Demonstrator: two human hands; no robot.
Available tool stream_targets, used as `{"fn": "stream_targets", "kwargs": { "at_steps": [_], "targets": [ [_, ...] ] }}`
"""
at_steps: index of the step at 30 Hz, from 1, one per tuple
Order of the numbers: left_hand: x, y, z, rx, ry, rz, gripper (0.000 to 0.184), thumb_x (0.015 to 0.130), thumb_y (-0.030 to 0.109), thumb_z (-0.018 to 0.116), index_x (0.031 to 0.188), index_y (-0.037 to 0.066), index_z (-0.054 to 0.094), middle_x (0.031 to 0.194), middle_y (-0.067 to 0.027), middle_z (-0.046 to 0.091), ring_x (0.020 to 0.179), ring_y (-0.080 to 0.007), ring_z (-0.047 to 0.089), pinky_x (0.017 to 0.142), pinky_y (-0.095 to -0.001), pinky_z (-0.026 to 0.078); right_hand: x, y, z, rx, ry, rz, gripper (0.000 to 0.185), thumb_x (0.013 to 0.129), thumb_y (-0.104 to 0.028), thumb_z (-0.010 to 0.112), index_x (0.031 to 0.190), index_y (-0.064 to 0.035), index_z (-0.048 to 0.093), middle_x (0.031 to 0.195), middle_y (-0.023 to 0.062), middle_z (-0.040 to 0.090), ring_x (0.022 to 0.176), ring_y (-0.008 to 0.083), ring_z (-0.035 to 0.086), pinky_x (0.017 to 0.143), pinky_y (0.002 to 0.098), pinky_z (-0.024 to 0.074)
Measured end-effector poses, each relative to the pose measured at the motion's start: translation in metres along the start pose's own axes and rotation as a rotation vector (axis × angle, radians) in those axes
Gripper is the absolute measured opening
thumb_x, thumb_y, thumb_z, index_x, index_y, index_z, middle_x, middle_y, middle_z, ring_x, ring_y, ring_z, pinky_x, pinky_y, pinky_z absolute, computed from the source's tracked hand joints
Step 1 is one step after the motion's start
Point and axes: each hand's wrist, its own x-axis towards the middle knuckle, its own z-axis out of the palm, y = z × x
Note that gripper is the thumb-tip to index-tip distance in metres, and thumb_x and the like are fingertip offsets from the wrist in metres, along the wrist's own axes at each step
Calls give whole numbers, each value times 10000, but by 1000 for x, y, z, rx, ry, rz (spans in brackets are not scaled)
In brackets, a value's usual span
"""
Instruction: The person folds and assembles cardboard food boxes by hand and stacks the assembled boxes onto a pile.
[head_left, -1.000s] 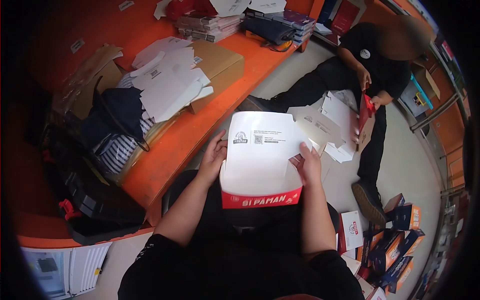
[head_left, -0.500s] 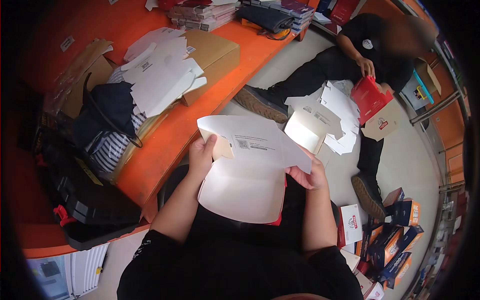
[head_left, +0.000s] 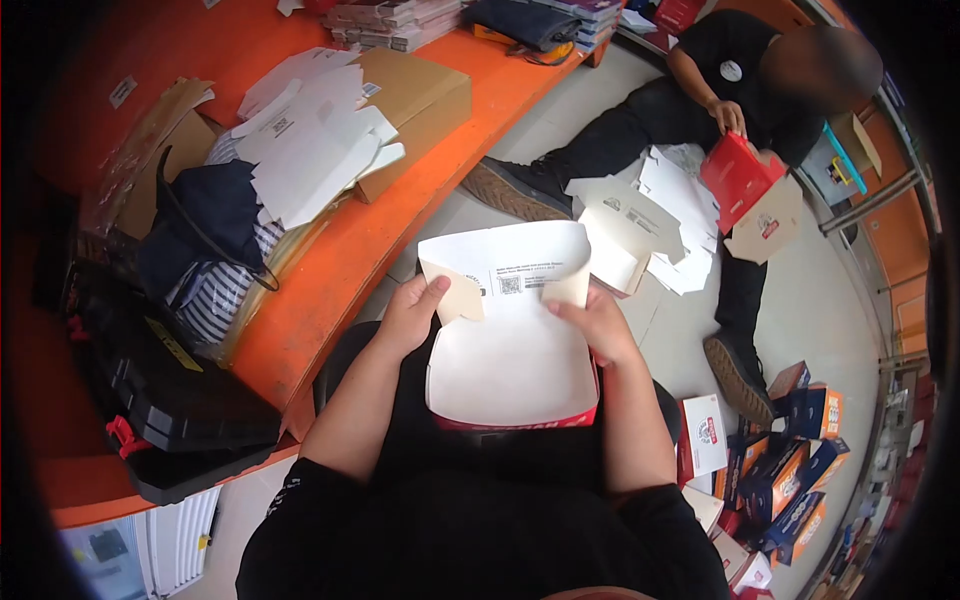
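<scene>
A paper food box (head_left: 512, 375) with a white inside and a red outer wall rests above my lap, its lid raised toward the far side. Printed text and a square code mark the lid's inner face. My left hand (head_left: 412, 312) pinches the cream side flap at the lid's left, thumb on top. At the lid's right, my right hand (head_left: 597, 322) grips the other side flap, which is folded inward, with the thumb pressed on it. Both hands' fingertips are partly hidden behind the card.
Across from me a seated person (head_left: 745, 75) holds a red box (head_left: 738, 180). Flat white cartons (head_left: 680, 215) and a part-folded box (head_left: 612, 250) lie between us. Several finished boxes (head_left: 785, 480) pile at right. An orange shelf (head_left: 420, 180) at left bears cardboard and a black case (head_left: 180, 390).
The lid's right flap, earlier sticking outward, is now folded inward under my right thumb. The box has shifted slightly right and squared up, and my left hand still holds the left flap.
</scene>
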Motion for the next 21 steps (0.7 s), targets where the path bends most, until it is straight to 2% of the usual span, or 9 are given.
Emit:
{"fn": "stream_targets", "kwargs": {
  "at_steps": [2,6,7,10,12,15,17,19,21],
  "targets": [
    [-1,-3,3,-23,-41,-15,348,965,281,454,1066,-33,562,984,-77,637,891,-114,584,801,-252,452,5,6,-4,3,58,77,440,792,-171,680,1171,5,541,1048,79,627,920,135,595,820,273,465],
    [6,-7,4,-103,-53,-28,317,961,243,467,1102,-30,545,988,-72,630,885,-112,585,798,-257,459,1,10,-2,528,-161,-224,482,853,-344,629,1180,-4,527,1125,74,588,988,140,562,884,284,442],
    [5,-8,3,-74,-70,-31,316,960,242,469,1101,-29,545,986,-71,630,882,-110,585,793,-257,462,0,10,-5,466,-283,-337,620,868,-470,558,1262,-1,465,1229,98,523,1041,163,542,895,304,447],
    [2,-6,4,-68,-111,-36,317,959,244,471,1098,-31,546,978,-69,630,872,-106,586,778,-255,466,0,13,-12,114,-156,-72,615,868,-502,532,1179,28,535,1170,106,568,1088,168,526,922,328,423],
    [2,-5,6,-79,-123,-39,322,960,250,470,1097,-32,547,978,-69,630,870,-105,587,772,-254,467,3,19,-10,73,-23,-29,668,828,-533,570,1178,36,536,1185,103,559,1106,169,516,926,331,419],
    [1,-1,10,-66,-108,-43,333,962,262,466,1094,-32,549,979,-70,631,867,-105,587,767,-253,467,3,36,-8,310,124,47,688,787,-519,638,1183,33,536,1185,98,559,1084,173,527,908,330,426],
    [0,3,10,-53,-76,-30,339,963,271,463,1087,-31,554,975,-70,633,862,-104,589,763,-251,466,1,37,-10,415,15,-15,692,766,-506,672,1187,26,537,1184,95,558,1064,172,534,894,322,429],
    [1,-2,7,-43,-65,-65,344,963,277,461,1075,-32,563,972,-70,636,856,-103,590,765,-249,464,-8,16,-6,358,-216,-165,681,762,-497,680,1182,21,542,1179,92,560,1047,163,535,883,309,430],
    [2,-4,3,-10,-61,-78,347,963,279,462,1064,-34,571,969,-69,638,849,-102,591,768,-246,461,-9,7,0,281,-305,-278,627,792,-469,660,1166,22,551,1152,89,575,1012,148,546,864,295,434]
  ]
}}
